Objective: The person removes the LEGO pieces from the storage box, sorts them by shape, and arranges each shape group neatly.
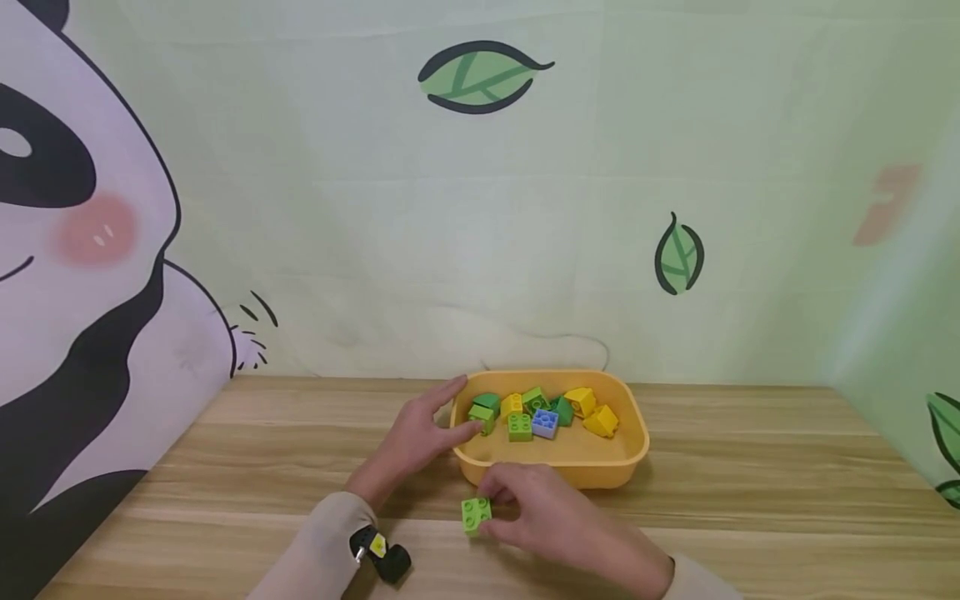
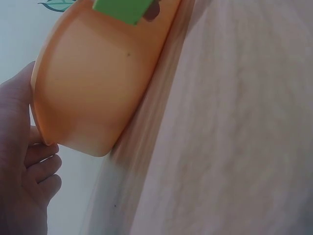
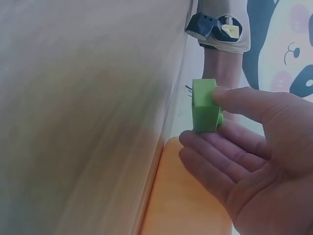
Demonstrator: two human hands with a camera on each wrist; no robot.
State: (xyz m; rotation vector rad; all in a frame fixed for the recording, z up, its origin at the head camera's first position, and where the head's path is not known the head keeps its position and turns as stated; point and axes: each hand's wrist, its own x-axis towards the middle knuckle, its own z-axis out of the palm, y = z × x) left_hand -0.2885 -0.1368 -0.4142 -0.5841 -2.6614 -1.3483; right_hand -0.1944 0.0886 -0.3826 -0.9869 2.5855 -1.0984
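Note:
A light green toy building brick with studs on top is pinched between the thumb and fingers of my right hand, in front of the bin. In the right wrist view the brick sits at the fingertips, above the table. My left hand grips the left end of a yellow-orange plastic bin, its thumb at the rim. The left wrist view shows that hand at the bin's edge, fingers partly hidden behind it. Inside lie several green and yellow bricks and a blue brick.
The bin stands on a wood-grain table, near a backdrop printed with leaves and a panda. A black wrist camera is strapped to the left sleeve. A thin cable shows behind the bin.

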